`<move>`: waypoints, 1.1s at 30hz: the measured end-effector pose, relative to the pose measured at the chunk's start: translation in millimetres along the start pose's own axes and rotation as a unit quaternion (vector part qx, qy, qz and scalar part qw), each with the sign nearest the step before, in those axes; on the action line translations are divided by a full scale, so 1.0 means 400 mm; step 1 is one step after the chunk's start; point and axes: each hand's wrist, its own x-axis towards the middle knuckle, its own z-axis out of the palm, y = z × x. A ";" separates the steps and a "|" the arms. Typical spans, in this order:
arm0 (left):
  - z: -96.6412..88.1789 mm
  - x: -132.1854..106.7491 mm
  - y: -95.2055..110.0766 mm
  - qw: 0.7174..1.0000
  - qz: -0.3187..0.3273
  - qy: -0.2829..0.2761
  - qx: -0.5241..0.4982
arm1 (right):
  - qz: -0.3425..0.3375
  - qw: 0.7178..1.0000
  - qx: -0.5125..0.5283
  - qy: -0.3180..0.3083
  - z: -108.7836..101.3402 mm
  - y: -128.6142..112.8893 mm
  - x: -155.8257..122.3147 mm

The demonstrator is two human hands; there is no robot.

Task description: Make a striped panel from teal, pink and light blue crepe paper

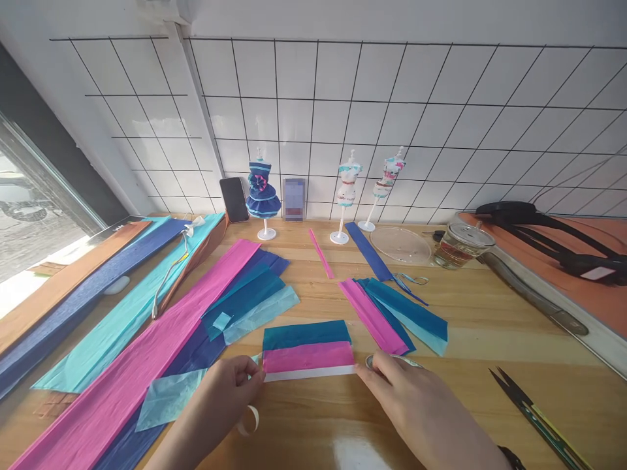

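A small layered piece of crepe paper [307,349], teal above pink with a white tape strip [308,373] along its near edge, lies on the wooden table [470,339]. My left hand [230,385] pinches the left end of the white strip, and a curl of peeled backing [249,421] hangs below it. My right hand [416,401] lies at the strip's right end, fingers pressed down on it, over a roll of tape [392,359].
Long crepe paper strips in pink [147,365], blue, teal and brown lie at left. Cut pieces [392,313] sit at centre right. Three small mannequins [263,192], a phone [234,199], a glass jar [460,245], a clear lid and snips [533,411] are around.
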 end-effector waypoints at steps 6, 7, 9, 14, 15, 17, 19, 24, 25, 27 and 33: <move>-0.008 0.020 -0.004 0.997 -0.040 -0.040 -0.050 | 0.016 0.997 -0.019 -0.074 -0.005 0.005 0.027; -0.009 0.021 -0.004 0.997 -0.042 -0.044 -0.056 | 0.018 0.996 -0.020 -0.087 -0.007 0.004 0.030; -0.012 0.021 -0.004 0.996 -0.044 -0.045 -0.064 | 0.022 0.993 -0.021 -0.110 -0.008 0.001 0.033; -0.013 0.022 -0.008 0.996 -0.041 -0.045 -0.059 | 0.027 0.990 -0.030 -0.135 -0.007 -0.004 0.031; -0.013 0.022 -0.008 0.996 -0.041 -0.048 -0.055 | 0.027 0.990 -0.030 -0.133 -0.007 -0.005 0.030; -0.014 0.023 -0.009 0.997 -0.042 -0.051 -0.049 | 0.026 0.991 -0.034 -0.127 -0.007 -0.005 0.028; -0.014 0.023 -0.009 0.997 -0.039 -0.051 -0.044 | 0.023 0.991 -0.039 -0.124 -0.005 -0.006 0.026; -0.013 0.027 -0.010 0.996 -0.045 -0.063 -0.035 | 0.021 0.991 -0.056 -0.119 0.001 -0.007 0.024; -0.013 0.028 -0.010 0.996 -0.044 -0.063 -0.034 | 0.020 0.991 -0.058 -0.118 0.002 -0.007 0.024; -0.012 0.029 -0.010 0.997 -0.040 -0.057 -0.033 | 0.017 0.991 -0.059 -0.119 0.003 -0.006 0.025; -0.012 0.027 -0.013 0.998 -0.033 -0.055 -0.024 | 0.020 0.989 -0.052 -0.134 0.004 -0.007 0.029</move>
